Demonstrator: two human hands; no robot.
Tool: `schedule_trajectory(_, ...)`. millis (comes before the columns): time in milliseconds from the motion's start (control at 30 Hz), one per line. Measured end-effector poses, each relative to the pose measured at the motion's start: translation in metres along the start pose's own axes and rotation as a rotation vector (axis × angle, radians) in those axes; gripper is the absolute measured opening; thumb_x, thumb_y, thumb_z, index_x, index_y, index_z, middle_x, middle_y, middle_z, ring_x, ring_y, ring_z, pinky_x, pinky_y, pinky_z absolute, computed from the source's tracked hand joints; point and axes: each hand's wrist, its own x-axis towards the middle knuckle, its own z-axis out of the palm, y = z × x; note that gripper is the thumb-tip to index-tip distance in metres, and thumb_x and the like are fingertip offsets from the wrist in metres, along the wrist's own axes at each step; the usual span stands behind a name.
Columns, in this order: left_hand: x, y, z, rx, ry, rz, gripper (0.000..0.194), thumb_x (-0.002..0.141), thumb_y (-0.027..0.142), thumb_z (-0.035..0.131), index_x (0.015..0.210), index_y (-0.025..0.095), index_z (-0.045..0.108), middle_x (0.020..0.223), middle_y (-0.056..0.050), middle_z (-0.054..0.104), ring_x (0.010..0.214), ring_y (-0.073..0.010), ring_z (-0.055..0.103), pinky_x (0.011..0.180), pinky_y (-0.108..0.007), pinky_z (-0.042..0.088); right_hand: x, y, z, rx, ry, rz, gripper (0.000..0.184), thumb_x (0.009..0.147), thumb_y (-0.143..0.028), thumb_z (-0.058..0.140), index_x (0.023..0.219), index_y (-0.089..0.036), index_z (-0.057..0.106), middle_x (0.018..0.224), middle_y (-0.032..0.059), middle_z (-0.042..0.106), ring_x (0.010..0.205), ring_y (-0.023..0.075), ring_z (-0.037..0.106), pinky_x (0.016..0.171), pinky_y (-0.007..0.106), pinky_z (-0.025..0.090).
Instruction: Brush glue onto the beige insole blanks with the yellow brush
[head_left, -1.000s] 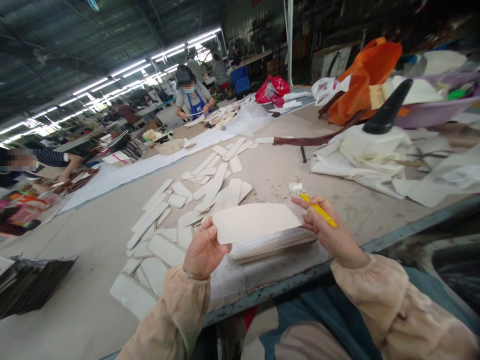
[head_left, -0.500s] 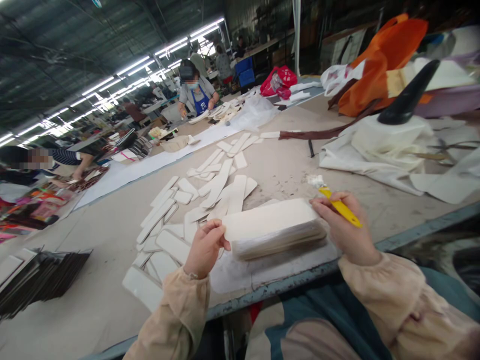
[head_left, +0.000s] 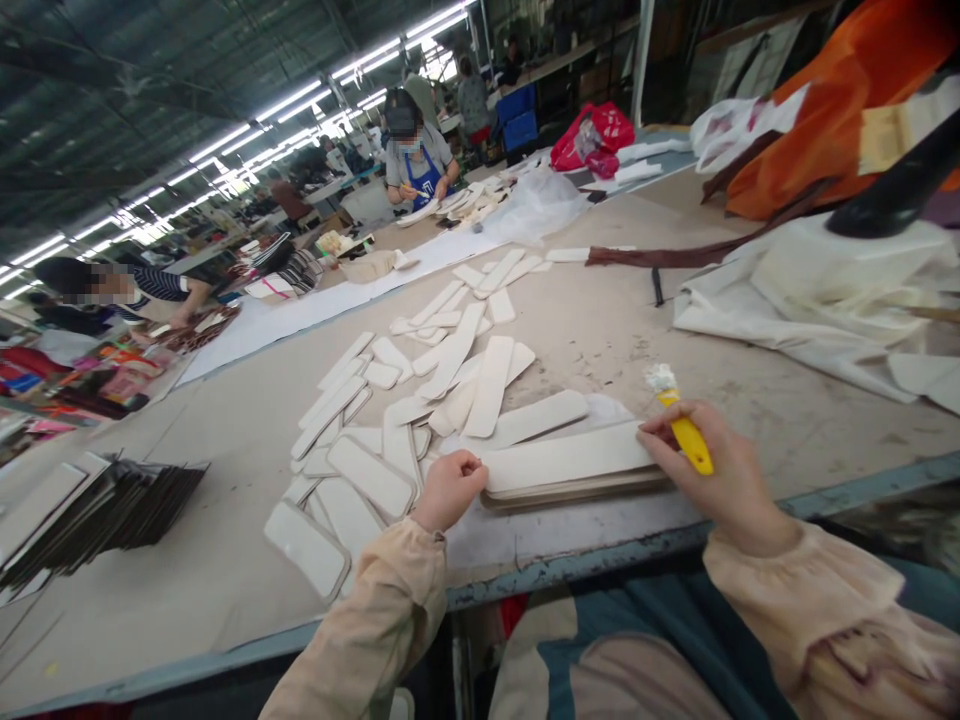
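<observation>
My left hand (head_left: 450, 488) is curled closed at the left end of a small stack of long cream rounded strips (head_left: 570, 465) lying near the table's front edge; I cannot tell whether it pinches the top strip. My right hand (head_left: 712, 470) is closed round a yellow-handled brush (head_left: 681, 420) with pale bristles, and its fingertips rest on the right end of the same stack. Several more cream strips (head_left: 420, 400) lie spread over the table beyond and left of the stack.
White cloth (head_left: 817, 290) and an orange bag (head_left: 817, 110) fill the right side, with a black cone-shaped object (head_left: 892, 185) on top. A dark stack of sheets (head_left: 82, 505) sits at the left. Other people work at the far end and left. The table's metal front edge (head_left: 600, 565) runs below my hands.
The stack of strips that both hands held lifted has come down flat on the table. My left hand has closed at its left end; my right hand still holds the brush.
</observation>
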Motion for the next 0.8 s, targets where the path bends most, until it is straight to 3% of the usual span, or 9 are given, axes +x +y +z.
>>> schedule_trajectory(400,-0.005,0.009,-0.001,-0.096,-0.089,-0.109,0.013,0.07,0.029,0.052,0.064,0.018,0.055,0.043,0.005,0.05,0.041,-0.0107,0.049,0.045,-0.022,0.035,-0.002,0.005,0.004,-0.075,-0.025,0.002,0.016,0.078,-0.033,0.061,0.09,-0.023,0.057,0.079,0.0014,0.066,0.069,0.0194,0.064,0.065,0.032,0.048)
schedule_trajectory(800,-0.001,-0.001,0.002,-0.187,-0.128,-0.114,0.018,0.071,0.036,0.055,0.066,0.019,0.055,0.046,0.006,0.054,0.044,-0.0125,0.054,0.047,-0.023,0.039,-0.004,0.004,0.005,-0.059,-0.066,-0.031,0.014,0.081,-0.027,0.057,0.094,-0.024,0.053,0.082,0.0014,0.064,0.07,0.019,0.063,0.065,0.032,0.048)
